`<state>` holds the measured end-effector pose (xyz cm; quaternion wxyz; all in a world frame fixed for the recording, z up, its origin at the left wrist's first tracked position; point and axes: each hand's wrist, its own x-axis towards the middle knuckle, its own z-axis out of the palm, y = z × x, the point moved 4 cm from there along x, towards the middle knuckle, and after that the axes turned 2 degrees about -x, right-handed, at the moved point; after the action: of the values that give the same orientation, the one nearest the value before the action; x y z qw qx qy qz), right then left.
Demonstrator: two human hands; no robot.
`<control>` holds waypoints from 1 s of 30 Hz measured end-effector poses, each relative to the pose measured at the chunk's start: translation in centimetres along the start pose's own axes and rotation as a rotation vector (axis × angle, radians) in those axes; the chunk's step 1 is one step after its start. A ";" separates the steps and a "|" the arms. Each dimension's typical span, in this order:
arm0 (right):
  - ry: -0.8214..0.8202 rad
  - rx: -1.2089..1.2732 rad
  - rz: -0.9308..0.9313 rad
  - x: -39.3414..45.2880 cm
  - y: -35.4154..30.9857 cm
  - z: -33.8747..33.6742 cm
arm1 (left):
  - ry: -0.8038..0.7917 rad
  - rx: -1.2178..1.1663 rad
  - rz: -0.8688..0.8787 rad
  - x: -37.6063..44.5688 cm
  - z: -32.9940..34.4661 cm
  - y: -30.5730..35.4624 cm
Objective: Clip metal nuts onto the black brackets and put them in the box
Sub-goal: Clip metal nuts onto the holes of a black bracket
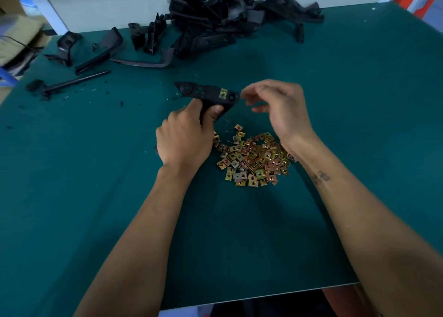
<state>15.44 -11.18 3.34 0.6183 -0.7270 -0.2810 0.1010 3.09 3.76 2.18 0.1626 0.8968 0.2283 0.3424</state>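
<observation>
My left hand (184, 137) grips a black bracket (208, 95) by its lower leg, holding it up near the middle of the green table (359, 125). One metal nut (224, 93) already sits clipped near the bracket's right end. My right hand (279, 108) hangs just beside that end, fingers loosely curled and blurred, holding nothing I can see. If the nut is only half seated, it could slip off when I carry the bracket away. The loose nuts (251, 158) lie heaped below my hands, toward the near edge; spare brackets (225, 14) are piled along the far edge. No box is in view.
</observation>
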 end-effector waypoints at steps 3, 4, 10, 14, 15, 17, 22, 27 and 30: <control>-0.093 -0.545 -0.123 -0.1 0.8 0.7 | 0.004 0.001 -0.014 0.0 0.1 -0.2; -0.139 -0.636 -0.133 -0.1 1.1 1.0 | -0.001 0.001 -0.016 0.0 0.2 -0.2; -0.149 -0.727 -0.054 -0.3 1.2 1.7 | -0.020 -0.007 -0.021 0.0 0.2 -0.2; -0.172 -0.801 -0.049 -0.5 1.0 2.2 | -0.022 -0.010 -0.012 0.0 0.2 -0.2; -0.176 -0.808 -0.058 -0.6 1.0 2.4 | -0.023 -0.008 -0.005 0.0 0.2 -0.1; -0.183 -0.802 -0.099 -0.9 0.8 2.7 | -0.019 -0.003 0.008 0.0 0.3 -0.1; -0.135 -0.695 -0.217 -0.7 0.2 1.9 | -0.022 0.004 0.030 -0.1 0.3 0.1; -0.003 -0.213 -0.009 0.1 0.4 -0.2 | -0.030 0.013 0.058 -0.2 0.1 0.5; 0.007 0.428 0.244 0.2 0.4 -0.6 | -0.038 0.021 0.067 -0.2 0.1 0.6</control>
<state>16.01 -11.56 3.16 0.7425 -0.6082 -0.1610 0.2298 3.19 3.11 2.26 0.1459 0.9120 0.1984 0.3280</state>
